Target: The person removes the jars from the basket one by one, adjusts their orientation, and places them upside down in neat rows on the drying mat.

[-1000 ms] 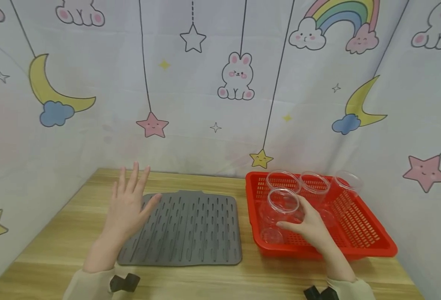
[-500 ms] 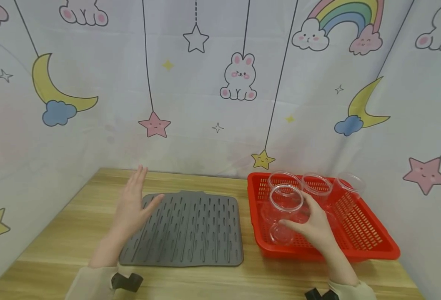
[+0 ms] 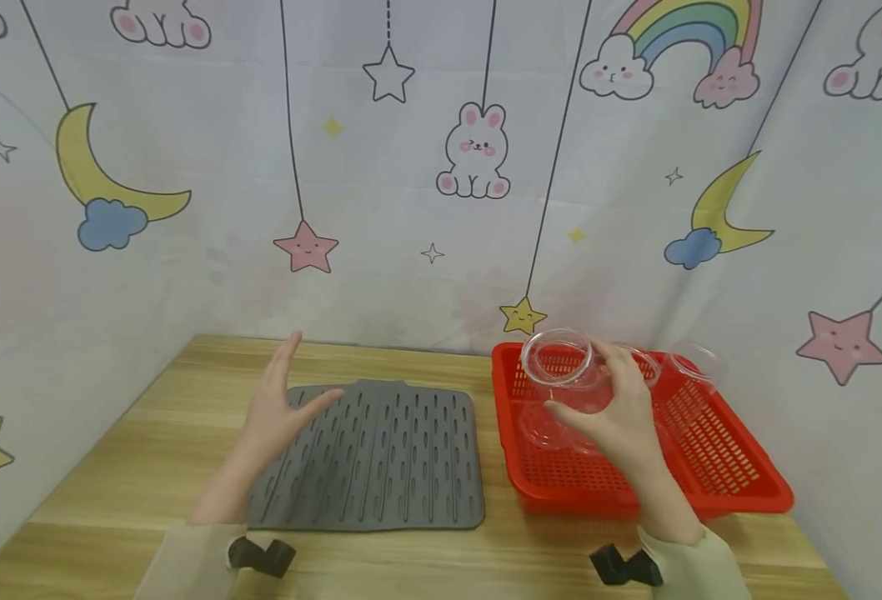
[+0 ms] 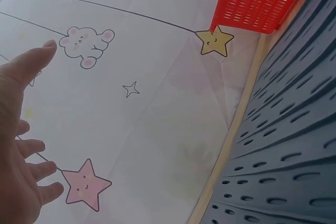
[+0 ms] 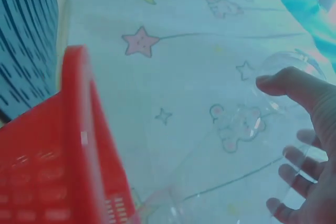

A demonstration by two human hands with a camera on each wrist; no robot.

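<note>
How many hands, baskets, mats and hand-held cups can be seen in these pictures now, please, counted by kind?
Hands: 2 (left hand, right hand)
Red basket: 1
Grey mat: 1
Clear cup held by the right hand: 1
Total: 5

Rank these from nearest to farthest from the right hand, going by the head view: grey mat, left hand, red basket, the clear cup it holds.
1. Clear cup: in the right hand itself.
2. Red basket: just below that hand.
3. Grey mat: to the left, beyond the basket.
4. Left hand: farthest left, by the mat's far side.
</note>
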